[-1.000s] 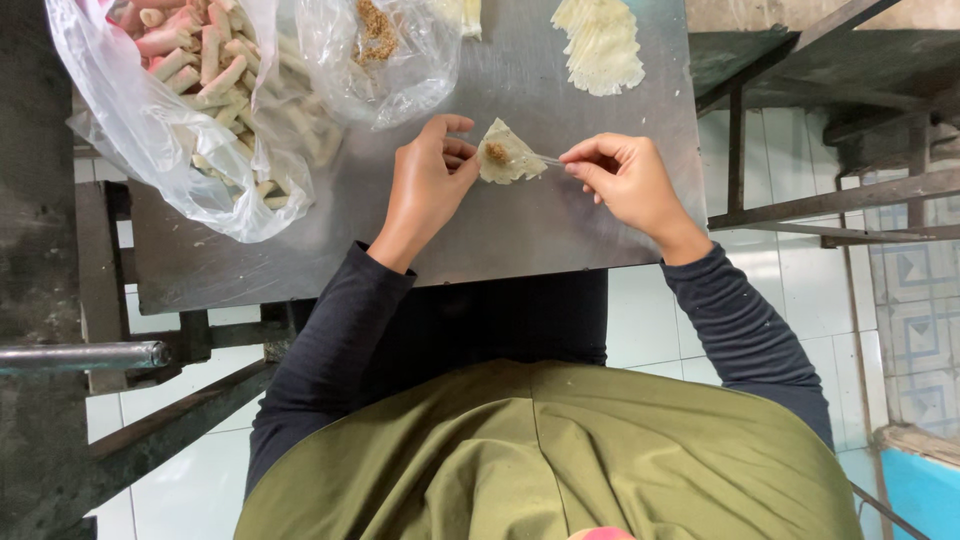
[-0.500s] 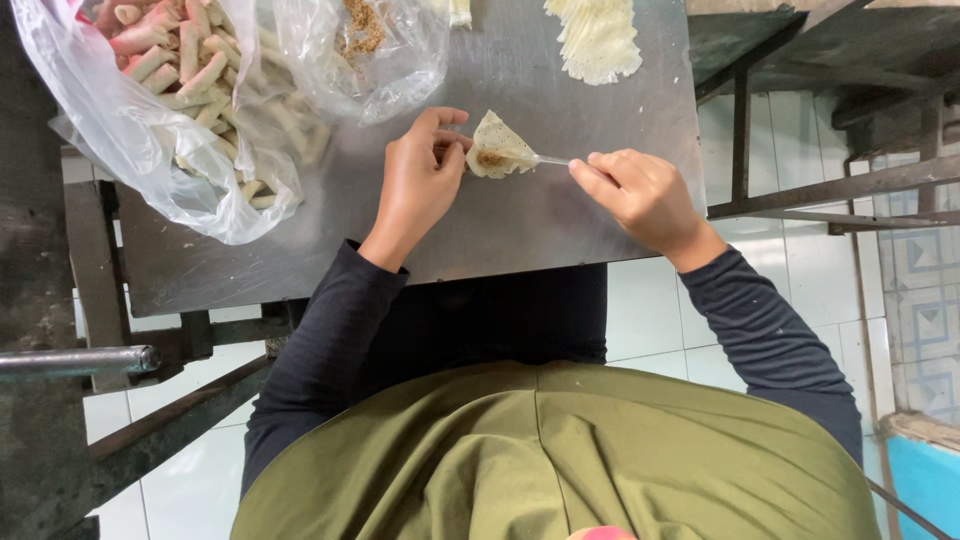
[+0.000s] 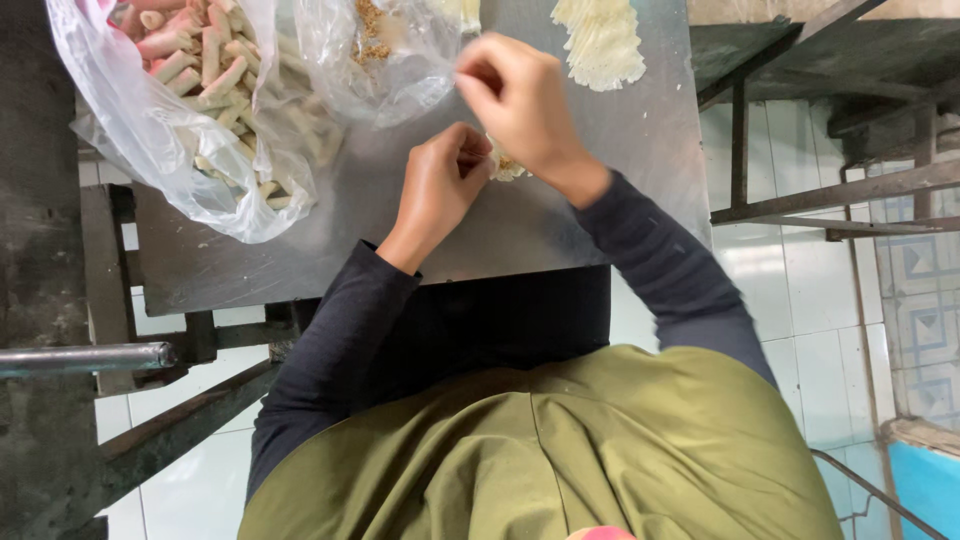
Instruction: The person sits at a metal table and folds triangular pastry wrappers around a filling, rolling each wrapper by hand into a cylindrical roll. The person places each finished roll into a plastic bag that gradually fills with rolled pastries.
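Left hand [image 3: 440, 185] curled narrow, fingertips pinching small filled wrapper [image 3: 505, 165] against metal table [image 3: 560, 230], we judge to keep fold from opening. Right hand [image 3: 520, 95] arches over it from far side, fingers bent, nearly hiding wrapper; whether it grips anything, cannot tell. Bag of sausage sticks [image 3: 215, 90] at far left, wrapper stack [image 3: 600, 40] far right, both within our reach

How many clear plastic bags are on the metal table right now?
2: a large clear plastic bag of pale rolled sticks at the table's far left, and a smaller clear plastic bag of brown filling beside it. Others may lie outside the view.
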A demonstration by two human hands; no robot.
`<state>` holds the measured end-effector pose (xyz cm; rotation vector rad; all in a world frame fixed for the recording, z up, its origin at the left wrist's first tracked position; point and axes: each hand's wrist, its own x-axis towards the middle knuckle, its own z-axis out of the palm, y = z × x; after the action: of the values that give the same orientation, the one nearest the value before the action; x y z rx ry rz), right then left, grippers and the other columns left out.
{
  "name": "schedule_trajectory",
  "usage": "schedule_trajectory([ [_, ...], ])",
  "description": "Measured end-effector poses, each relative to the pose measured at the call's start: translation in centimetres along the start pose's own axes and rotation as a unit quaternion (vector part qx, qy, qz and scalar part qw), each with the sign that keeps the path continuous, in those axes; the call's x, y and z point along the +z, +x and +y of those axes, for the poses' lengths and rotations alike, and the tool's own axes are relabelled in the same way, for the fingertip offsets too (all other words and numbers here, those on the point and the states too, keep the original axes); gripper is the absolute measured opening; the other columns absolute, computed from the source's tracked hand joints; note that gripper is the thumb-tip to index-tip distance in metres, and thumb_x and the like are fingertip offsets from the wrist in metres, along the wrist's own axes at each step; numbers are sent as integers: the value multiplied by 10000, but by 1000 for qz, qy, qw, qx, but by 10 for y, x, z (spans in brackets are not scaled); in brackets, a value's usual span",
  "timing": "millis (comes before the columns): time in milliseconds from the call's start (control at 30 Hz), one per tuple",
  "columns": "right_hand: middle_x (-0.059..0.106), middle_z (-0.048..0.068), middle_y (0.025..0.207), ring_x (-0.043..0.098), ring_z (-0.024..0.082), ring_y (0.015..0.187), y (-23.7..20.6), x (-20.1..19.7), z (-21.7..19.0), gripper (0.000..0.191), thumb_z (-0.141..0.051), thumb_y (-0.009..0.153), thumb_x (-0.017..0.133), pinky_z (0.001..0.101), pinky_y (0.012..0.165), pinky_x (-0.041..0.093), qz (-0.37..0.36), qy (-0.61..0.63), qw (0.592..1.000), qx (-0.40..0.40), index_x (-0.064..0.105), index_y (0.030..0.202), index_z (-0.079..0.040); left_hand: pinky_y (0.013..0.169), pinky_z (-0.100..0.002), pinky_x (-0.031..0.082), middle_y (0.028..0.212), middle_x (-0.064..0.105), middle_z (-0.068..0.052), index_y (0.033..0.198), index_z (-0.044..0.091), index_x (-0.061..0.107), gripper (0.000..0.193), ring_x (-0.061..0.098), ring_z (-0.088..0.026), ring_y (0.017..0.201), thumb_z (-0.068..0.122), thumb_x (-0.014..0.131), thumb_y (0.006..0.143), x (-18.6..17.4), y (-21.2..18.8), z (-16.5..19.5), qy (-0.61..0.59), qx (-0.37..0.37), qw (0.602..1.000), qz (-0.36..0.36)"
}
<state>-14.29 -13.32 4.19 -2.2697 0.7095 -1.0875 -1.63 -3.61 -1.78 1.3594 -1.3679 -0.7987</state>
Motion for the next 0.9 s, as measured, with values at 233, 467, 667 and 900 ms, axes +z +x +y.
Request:
schedule_trajectory([
  [233, 647, 87, 1072, 618, 175, 716, 18, 7, 1, 172, -130, 1009, 781, 308, 662, 506, 47, -38, 998, 8, 696, 1128, -38, 694, -354, 565, 939, 707, -107, 953, 30, 702, 93, 729, -264, 784, 69, 745, 880, 5, -2, 10, 93, 67, 993, 17],
  [467, 623, 110, 1037, 643, 285, 854, -78, -38, -12, 172, -114, 939, 783, 383, 726, 517, 14, -191, 970, 146, 666, 1031, -26, 719, -414, 536, 941, 701, -87, 908, 59, 726, 74, 680, -315, 845, 129, 746, 898, 10, -7, 11, 182, 146, 971, 53],
  [667, 597, 130, 1029, 646, 316, 899, -104, -19, -11, 130, -74, 930, 744, 408, 757, 517, 27, -200, 958, 205, 635, 971, -16, 712, -414, 534, 932, 696, -73, 885, 72, 724, 78, 675, -304, 837, 140, 757, 904, 12, -8, 8, 229, 154, 959, 65],
  [900, 590, 119, 1055, 614, 322, 946, -107, -6, -10, 174, -54, 944, 715, 423, 815, 493, 70, -211, 960, 172, 599, 1064, -7, 718, -409, 537, 937, 696, -69, 890, 78, 720, 74, 676, -297, 848, 142, 757, 893, 13, -8, 6, 229, 151, 959, 63],
])
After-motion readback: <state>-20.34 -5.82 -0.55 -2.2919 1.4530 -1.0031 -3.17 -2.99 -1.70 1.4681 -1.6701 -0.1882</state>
